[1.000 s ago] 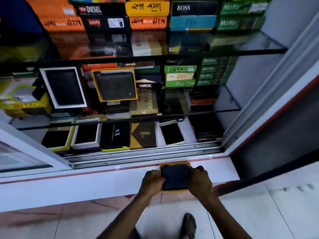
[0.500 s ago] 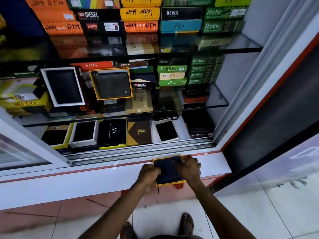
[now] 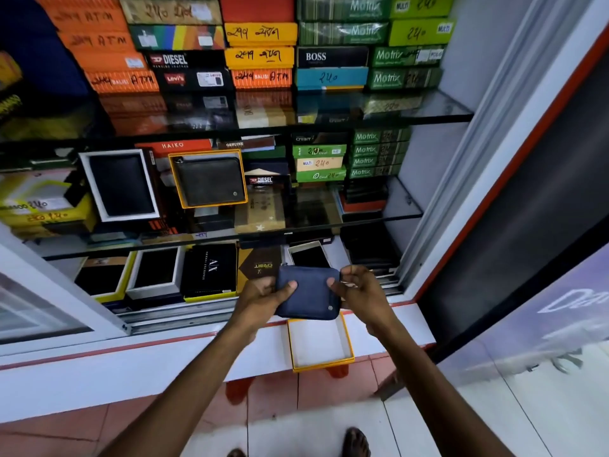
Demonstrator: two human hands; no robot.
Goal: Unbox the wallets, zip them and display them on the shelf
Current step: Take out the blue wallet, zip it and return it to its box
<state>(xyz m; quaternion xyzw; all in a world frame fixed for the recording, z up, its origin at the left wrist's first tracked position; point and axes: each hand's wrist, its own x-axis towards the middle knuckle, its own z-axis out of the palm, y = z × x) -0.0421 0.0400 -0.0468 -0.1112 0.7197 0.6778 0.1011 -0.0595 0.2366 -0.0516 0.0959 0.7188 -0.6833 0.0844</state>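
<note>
Here, from the head camera, I see both forearms reaching up and forward from the bottom of the frame toward the open display case. My left hand (image 3: 263, 300) grips the dark blue wallet (image 3: 309, 293) at its left edge, thumb pressed flat on the front face and fingers wrapped behind. My right hand (image 3: 361, 293) holds the wallet's right edge, thumb on the front, while the forefinger curls toward the upper right corner — the other fingers are bent and partly hidden behind it. The wallet is held in the air, tilted slightly, just above the white ledge (image 3: 164, 354) at the foot of the case. Its yellow-edged box (image 3: 321, 344) sits open on that ledge directly below, white inside. Behind the hands, the bottom shelf (image 3: 342, 252) carries a row of boxed wallets — among them a black one (image 3: 211, 270) lying flat.
</note>
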